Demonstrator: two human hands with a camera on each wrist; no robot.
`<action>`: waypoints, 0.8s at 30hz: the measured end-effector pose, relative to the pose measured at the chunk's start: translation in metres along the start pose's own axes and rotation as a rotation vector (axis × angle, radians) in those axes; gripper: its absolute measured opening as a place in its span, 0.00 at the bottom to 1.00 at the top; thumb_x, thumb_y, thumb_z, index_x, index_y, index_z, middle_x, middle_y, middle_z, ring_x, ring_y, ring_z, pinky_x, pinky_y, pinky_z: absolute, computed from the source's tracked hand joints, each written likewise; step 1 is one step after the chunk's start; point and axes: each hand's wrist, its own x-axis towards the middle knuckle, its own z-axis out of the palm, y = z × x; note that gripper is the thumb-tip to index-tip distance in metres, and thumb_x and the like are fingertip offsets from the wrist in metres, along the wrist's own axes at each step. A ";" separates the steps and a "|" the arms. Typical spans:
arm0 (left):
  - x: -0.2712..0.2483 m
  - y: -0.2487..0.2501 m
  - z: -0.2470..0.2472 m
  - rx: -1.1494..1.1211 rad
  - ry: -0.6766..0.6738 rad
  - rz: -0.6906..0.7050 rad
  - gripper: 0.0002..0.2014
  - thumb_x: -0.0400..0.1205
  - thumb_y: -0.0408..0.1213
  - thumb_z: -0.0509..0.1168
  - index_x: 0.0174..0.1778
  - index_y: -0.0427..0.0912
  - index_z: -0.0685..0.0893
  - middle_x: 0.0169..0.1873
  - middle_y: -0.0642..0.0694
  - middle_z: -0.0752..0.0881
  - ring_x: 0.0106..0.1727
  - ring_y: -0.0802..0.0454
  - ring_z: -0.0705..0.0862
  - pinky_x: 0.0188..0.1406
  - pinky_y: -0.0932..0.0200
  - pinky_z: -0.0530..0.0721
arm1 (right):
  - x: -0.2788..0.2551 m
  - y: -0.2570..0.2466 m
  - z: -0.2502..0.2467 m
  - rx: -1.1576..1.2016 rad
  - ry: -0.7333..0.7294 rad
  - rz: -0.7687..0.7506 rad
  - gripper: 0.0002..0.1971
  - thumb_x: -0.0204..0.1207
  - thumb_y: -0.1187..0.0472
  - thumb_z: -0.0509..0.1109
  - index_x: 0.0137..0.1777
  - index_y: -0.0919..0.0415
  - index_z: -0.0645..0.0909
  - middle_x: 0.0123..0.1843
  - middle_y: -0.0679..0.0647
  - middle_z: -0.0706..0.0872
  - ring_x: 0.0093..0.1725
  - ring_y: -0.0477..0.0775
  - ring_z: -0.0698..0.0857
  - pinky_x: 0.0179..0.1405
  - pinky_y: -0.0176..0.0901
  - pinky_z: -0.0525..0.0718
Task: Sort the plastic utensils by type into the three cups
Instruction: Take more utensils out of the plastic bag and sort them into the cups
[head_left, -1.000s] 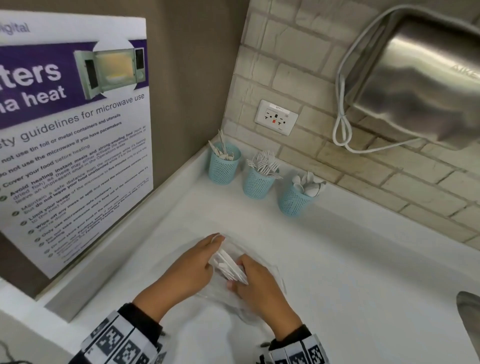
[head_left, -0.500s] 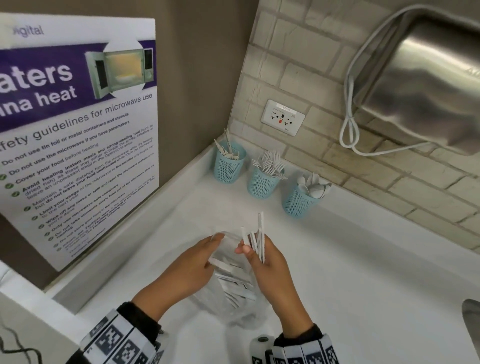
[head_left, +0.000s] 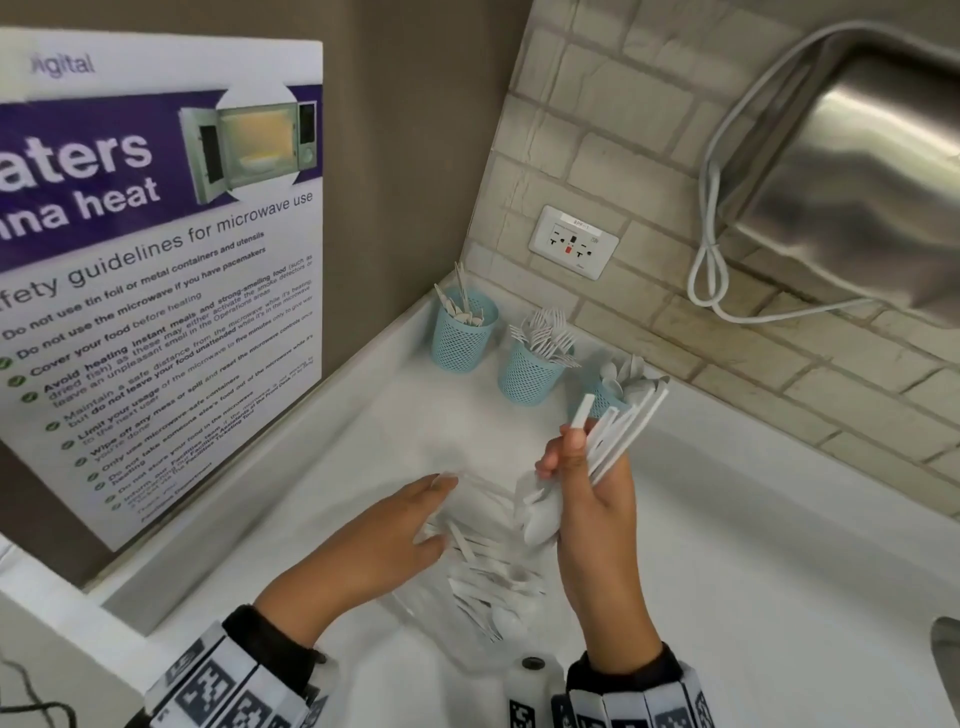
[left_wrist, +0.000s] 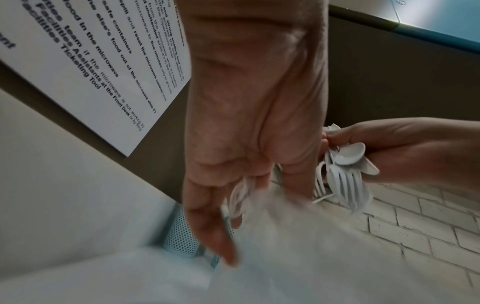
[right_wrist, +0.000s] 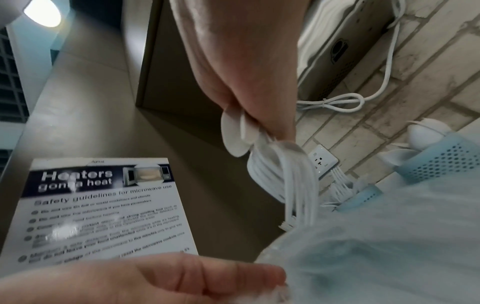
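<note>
My right hand (head_left: 566, 457) grips a bundle of white plastic utensils (head_left: 623, 426) above the counter, handles fanned up and to the right, spoon bowls hanging below the fist. The left wrist view shows forks and a spoon in that bundle (left_wrist: 345, 183). My left hand (head_left: 441, 512) rests with fairly straight fingers on the mouth of a clear bag (head_left: 488, 582) that holds several more utensils. Three blue mesh cups stand at the back wall: a knife cup (head_left: 462, 338), a fork cup (head_left: 530, 374) and a spoon cup (head_left: 605, 397), the last partly hidden behind the bundle.
A microwave safety poster (head_left: 156, 260) stands along the left edge. On the brick wall are a socket (head_left: 574, 241) and a steel dispenser (head_left: 857, 171) with a looped white cord (head_left: 711, 260). The white counter (head_left: 779, 571) stretches right to a sink rim (head_left: 945, 660).
My right hand has pulled the bundle of utensils out of the bag and lifted it up and right, closer to the cups. The left hand has stayed at the bag's mouth.
</note>
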 end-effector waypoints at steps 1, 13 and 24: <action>-0.002 0.004 -0.002 0.071 -0.024 -0.027 0.33 0.83 0.53 0.59 0.82 0.60 0.50 0.81 0.65 0.47 0.84 0.57 0.48 0.80 0.60 0.52 | 0.003 -0.003 0.001 0.057 0.018 0.009 0.09 0.82 0.49 0.60 0.43 0.50 0.76 0.33 0.51 0.77 0.35 0.51 0.76 0.43 0.46 0.77; -0.003 0.043 0.002 -0.314 -0.022 0.185 0.41 0.68 0.64 0.72 0.75 0.66 0.60 0.63 0.60 0.79 0.66 0.62 0.76 0.70 0.51 0.76 | 0.014 0.001 0.014 0.630 0.128 0.257 0.15 0.77 0.44 0.62 0.49 0.57 0.71 0.29 0.48 0.68 0.26 0.44 0.68 0.31 0.35 0.76; -0.002 0.041 0.005 -0.217 0.033 0.111 0.27 0.86 0.32 0.54 0.78 0.58 0.57 0.48 0.52 0.83 0.48 0.62 0.82 0.52 0.66 0.80 | 0.002 0.008 0.026 0.199 -0.046 0.185 0.10 0.81 0.48 0.64 0.46 0.53 0.73 0.38 0.55 0.81 0.35 0.68 0.79 0.36 0.58 0.79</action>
